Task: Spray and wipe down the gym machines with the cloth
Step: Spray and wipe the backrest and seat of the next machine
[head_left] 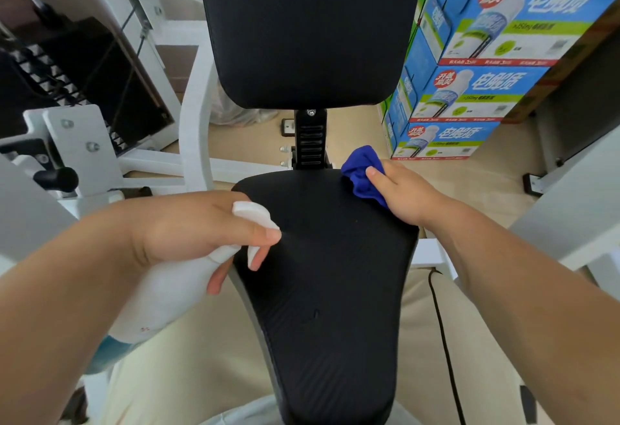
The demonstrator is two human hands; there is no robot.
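Observation:
A black padded seat (328, 273) fills the middle of the view, with the black back pad (302, 28) upright behind it. My left hand (188, 226) grips a white spray bottle (167, 293) at the seat's left edge, nozzle over the pad and a finger on the trigger. My right hand (402, 193) presses a bunched blue cloth (364, 173) onto the seat's far right corner.
The white machine frame (194, 116) and a black weight stack (87, 82) stand on the left. Stacked blue drink cartons (469, 89) rise at the back right. A black cable (443, 334) runs down beside the seat on the right. White frame parts (570, 223) flank the right side.

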